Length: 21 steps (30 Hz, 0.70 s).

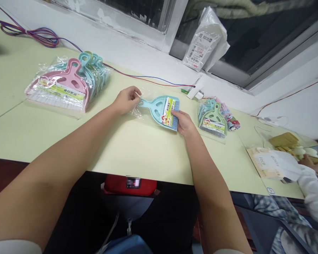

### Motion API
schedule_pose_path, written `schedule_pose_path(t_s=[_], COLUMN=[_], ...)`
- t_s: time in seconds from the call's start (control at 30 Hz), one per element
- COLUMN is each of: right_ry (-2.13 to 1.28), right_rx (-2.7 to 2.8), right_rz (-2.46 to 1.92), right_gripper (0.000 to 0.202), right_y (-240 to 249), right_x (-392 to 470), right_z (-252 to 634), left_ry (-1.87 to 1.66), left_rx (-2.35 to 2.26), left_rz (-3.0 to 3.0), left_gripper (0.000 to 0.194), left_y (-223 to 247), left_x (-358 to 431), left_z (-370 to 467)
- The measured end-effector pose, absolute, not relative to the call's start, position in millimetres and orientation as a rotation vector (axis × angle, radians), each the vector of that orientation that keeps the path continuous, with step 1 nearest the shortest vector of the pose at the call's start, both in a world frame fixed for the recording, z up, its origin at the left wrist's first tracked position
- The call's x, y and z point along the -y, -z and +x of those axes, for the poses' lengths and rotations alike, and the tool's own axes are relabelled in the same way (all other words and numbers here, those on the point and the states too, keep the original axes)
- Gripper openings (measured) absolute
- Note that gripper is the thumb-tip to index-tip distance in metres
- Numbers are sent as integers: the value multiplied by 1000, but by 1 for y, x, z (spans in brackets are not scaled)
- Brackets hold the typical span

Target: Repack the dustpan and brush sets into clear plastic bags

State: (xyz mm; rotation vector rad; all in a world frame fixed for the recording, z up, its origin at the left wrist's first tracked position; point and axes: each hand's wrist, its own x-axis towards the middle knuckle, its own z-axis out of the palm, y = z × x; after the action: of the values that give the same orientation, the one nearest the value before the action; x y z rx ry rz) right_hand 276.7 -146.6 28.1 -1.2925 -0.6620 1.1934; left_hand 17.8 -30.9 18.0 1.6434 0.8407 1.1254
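A light blue dustpan and brush set (159, 110) with a yellow-green label lies between my two hands, its handle pointing left and its bristles right. Clear plastic wrap shows around the handle end. My left hand (127, 100) is closed with curled fingers at that end, pinching the wrap or the handle tip; which of the two is unclear. Gripping the bristle end, my right hand (184, 121) has its thumb over the label. To the left stands a row of bagged sets with a pink dustpan (73, 76) in front. A smaller bagged group, led by a green dustpan (214, 120), is at right.
Coiled red and blue wires (43, 37) run along the wall to a white plug (195, 92). A plastic bag with printed labels (205, 42) hangs by the window. At far right, a co-worker's hands (314, 164) are near a paper packet (265, 164).
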Motion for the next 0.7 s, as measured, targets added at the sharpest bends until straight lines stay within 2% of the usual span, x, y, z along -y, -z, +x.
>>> schedule_pose_path(t_s=[0.33,0.6,0.7], right_ry=[-1202,-1122,-1058], right_rx=[629,534,506], right_rz=[-1334,-1438,-1496], right_gripper=[18,41,42], right_y=[-27,-25,-23], right_x=[145,141,139], right_z=[276,280,281], left_ry=[-1198,-1170,-1176], left_rx=[-895,-833,-813], left_rz=[1840,1880,1889], left_gripper=[34,29,29], left_y=[-24,-31,-32], left_x=[40,54,60], left_z=[17,24,27])
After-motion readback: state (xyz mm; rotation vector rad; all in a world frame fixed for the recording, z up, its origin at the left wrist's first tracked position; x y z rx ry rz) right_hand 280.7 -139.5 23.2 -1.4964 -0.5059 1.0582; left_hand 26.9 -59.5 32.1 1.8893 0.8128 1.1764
